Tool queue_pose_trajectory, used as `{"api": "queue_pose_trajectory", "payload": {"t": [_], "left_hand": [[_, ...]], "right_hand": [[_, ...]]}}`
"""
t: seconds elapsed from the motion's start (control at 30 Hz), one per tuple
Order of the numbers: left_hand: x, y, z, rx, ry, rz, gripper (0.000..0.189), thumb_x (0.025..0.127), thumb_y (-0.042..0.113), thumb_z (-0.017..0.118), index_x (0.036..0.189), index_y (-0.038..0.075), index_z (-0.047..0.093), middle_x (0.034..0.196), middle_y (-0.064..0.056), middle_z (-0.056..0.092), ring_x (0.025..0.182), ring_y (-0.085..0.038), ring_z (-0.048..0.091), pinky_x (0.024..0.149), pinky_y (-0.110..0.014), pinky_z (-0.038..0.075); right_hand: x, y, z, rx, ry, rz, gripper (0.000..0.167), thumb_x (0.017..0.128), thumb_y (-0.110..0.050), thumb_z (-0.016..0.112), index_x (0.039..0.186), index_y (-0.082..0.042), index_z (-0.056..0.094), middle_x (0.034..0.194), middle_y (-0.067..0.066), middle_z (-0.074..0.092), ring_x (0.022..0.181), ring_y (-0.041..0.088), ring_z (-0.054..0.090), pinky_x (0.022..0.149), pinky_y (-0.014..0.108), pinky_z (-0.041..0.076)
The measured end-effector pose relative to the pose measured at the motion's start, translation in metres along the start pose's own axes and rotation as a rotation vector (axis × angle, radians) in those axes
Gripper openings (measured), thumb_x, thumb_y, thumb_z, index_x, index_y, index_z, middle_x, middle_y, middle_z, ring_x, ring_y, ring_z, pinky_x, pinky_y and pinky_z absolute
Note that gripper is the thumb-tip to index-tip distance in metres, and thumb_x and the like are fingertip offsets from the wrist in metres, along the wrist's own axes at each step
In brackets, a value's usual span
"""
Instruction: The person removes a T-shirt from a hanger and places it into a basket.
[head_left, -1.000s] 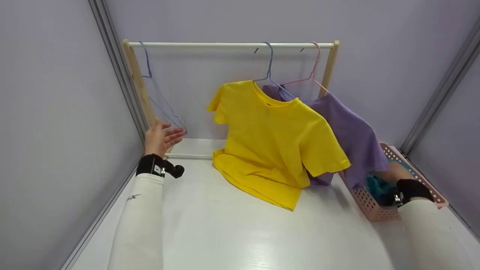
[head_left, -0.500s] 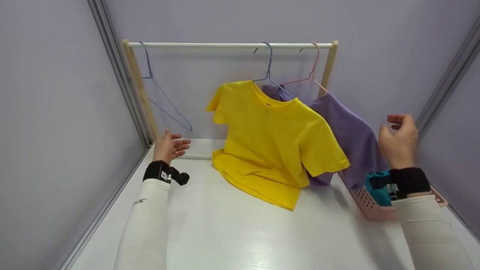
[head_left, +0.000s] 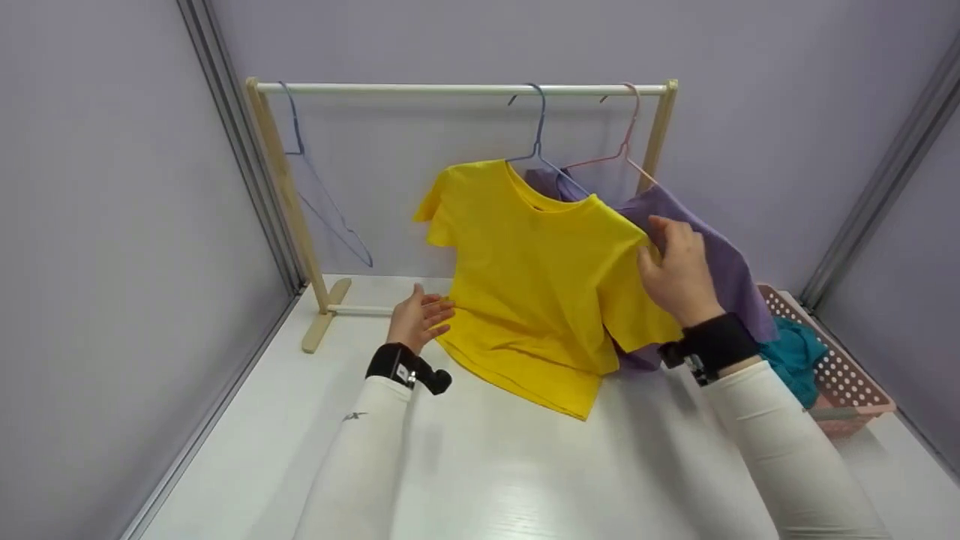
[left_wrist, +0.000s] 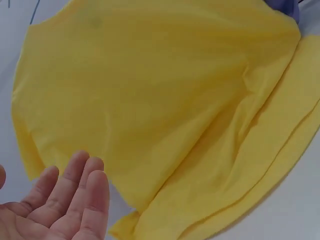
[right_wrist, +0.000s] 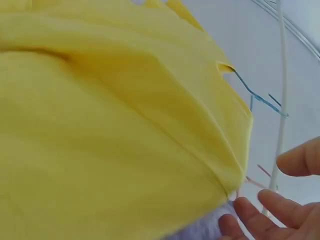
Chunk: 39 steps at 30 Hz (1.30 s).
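Observation:
A yellow T-shirt (head_left: 532,277) hangs on a blue hanger (head_left: 538,135) from the white rail. Behind it, a purple T-shirt (head_left: 731,274) hangs on a pink hanger (head_left: 625,142). My left hand (head_left: 420,321) is beside the yellow shirt's lower left edge; in the left wrist view its fingers (left_wrist: 95,200) are spread loosely with nothing in them. My right hand (head_left: 681,274) is at the yellow shirt's right sleeve, thumb apart from the fingers. In the right wrist view those fingers (right_wrist: 255,215) are near the shoulder edge and grip nothing; whether they touch the cloth is unclear.
A bare blue hanger (head_left: 330,210) hangs at the left end of the wooden rack (head_left: 281,187). To the right stands a pink perforated basket (head_left: 855,386) with teal cloth (head_left: 795,356) inside. Walls enclose the white table (head_left: 510,480) at the back and sides.
My right hand has risen out of the basket and moved left to the yellow shirt's sleeve. My left hand has come away from the bare hanger, moving right and down toward the shirt.

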<state>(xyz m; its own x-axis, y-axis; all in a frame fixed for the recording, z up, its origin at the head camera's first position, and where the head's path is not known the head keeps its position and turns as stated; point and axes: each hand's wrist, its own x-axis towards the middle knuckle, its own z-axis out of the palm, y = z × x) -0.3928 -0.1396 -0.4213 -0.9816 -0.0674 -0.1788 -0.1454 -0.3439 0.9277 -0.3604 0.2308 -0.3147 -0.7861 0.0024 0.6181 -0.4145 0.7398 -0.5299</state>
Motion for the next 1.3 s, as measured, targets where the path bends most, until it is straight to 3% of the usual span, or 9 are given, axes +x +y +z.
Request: {"api": "queue_pose_trajectory", "payload": {"t": [0.17, 0.3, 0.37, 0.43, 0.63, 0.9, 1.1, 1.2, 1.3], "left_hand": [[-0.002, -0.02, 0.034, -0.058, -0.099, -0.008, 0.062, 0.114, 0.042, 0.03, 0.152, -0.007, 0.039, 0.152, -0.027, 0.049, 0.141, -0.038, 0.051, 0.116, -0.049, 0.042], [-0.005, -0.02, 0.064, -0.161, -0.175, -0.01, 0.063, 0.113, 0.043, 0.03, 0.154, -0.004, 0.036, 0.157, -0.025, 0.045, 0.146, -0.035, 0.047, 0.119, -0.049, 0.038], [-0.008, -0.014, 0.08, -0.205, -0.228, -0.004, 0.064, 0.113, 0.045, 0.03, 0.156, -0.002, 0.033, 0.159, -0.022, 0.043, 0.148, -0.033, 0.045, 0.121, -0.049, 0.036], [-0.011, -0.006, 0.095, -0.216, -0.287, 0.01, 0.065, 0.113, 0.046, 0.029, 0.158, 0.0, 0.031, 0.161, -0.02, 0.042, 0.149, -0.03, 0.043, 0.123, -0.048, 0.034], [-0.022, 0.018, 0.128, -0.194, -0.43, 0.065, 0.065, 0.113, 0.047, 0.025, 0.162, 0.005, 0.023, 0.165, -0.013, 0.038, 0.153, -0.026, 0.039, 0.125, -0.047, 0.031], [-0.037, 0.032, 0.14, -0.22, -0.541, 0.157, 0.057, 0.115, 0.039, 0.022, 0.163, 0.008, 0.025, 0.167, -0.011, 0.035, 0.154, -0.026, 0.036, 0.126, -0.047, 0.03], [-0.053, 0.035, 0.14, -0.174, -0.609, 0.21, 0.054, 0.115, 0.036, 0.022, 0.16, 0.008, 0.033, 0.164, -0.011, 0.041, 0.152, -0.027, 0.041, 0.124, -0.048, 0.032], [-0.066, 0.031, 0.135, -0.126, -0.621, 0.251, 0.053, 0.115, 0.035, 0.024, 0.155, 0.006, 0.042, 0.157, -0.012, 0.05, 0.146, -0.027, 0.049, 0.123, -0.05, 0.034], [-0.079, 0.024, 0.124, -0.04, -0.586, 0.316, 0.051, 0.115, 0.035, 0.028, 0.146, 0.002, 0.052, 0.144, -0.013, 0.063, 0.134, -0.026, 0.061, 0.118, -0.051, 0.041]], "right_hand": [[0.011, -0.011, 0.02, -0.029, -0.137, 0.081, 0.042, 0.106, -0.018, 0.052, 0.14, 0.008, 0.052, 0.139, 0.03, 0.056, 0.127, 0.047, 0.053, 0.115, 0.057, 0.04], [0.015, -0.02, 0.035, -0.017, -0.182, 0.089, 0.033, 0.108, -0.024, 0.052, 0.118, 0.005, 0.063, 0.105, 0.024, 0.067, 0.095, 0.04, 0.063, 0.088, 0.048, 0.052], [0.014, -0.025, 0.041, 0.007, -0.177, 0.072, 0.032, 0.109, -0.026, 0.051, 0.105, 0.003, 0.063, 0.086, 0.017, 0.06, 0.08, 0.034, 0.058, 0.074, 0.041, 0.048], [0.012, -0.03, 0.047, 0.041, -0.154, 0.049, 0.033, 0.11, -0.028, 0.05, 0.096, 0.001, 0.06, 0.076, 0.009, 0.05, 0.072, 0.03, 0.053, 0.068, 0.036, 0.042], [0.009, -0.043, 0.059, 0.108, 0.0, -0.047, 0.031, 0.109, -0.024, 0.053, 0.092, 0.001, 0.059, 0.07, 0.006, 0.043, 0.068, 0.031, 0.051, 0.066, 0.034, 0.038], [0.004, -0.043, 0.052, 0.194, 0.132, -0.08, 0.029, 0.108, -0.019, 0.054, 0.094, 0.004, 0.063, 0.072, 0.009, 0.048, 0.068, 0.025, 0.05, 0.065, 0.024, 0.038], [-0.01, -0.044, 0.032, 0.303, 0.111, -0.047, 0.03, 0.109, -0.025, 0.053, 0.102, 0.003, 0.064, 0.077, 0.005, 0.051, 0.066, 0.015, 0.052, 0.063, 0.014, 0.046], [-0.025, -0.044, 0.017, 0.346, 0.111, -0.048, 0.031, 0.109, -0.024, 0.052, 0.098, 0.003, 0.062, 0.077, 0.002, 0.05, 0.063, 0.012, 0.052, 0.061, 0.015, 0.048], [-0.043, -0.043, -0.002, 0.377, 0.113, -0.065, 0.029, 0.109, -0.019, 0.053, 0.093, 0.005, 0.06, 0.073, 0.001, 0.049, 0.059, 0.012, 0.051, 0.058, 0.017, 0.048]]}}
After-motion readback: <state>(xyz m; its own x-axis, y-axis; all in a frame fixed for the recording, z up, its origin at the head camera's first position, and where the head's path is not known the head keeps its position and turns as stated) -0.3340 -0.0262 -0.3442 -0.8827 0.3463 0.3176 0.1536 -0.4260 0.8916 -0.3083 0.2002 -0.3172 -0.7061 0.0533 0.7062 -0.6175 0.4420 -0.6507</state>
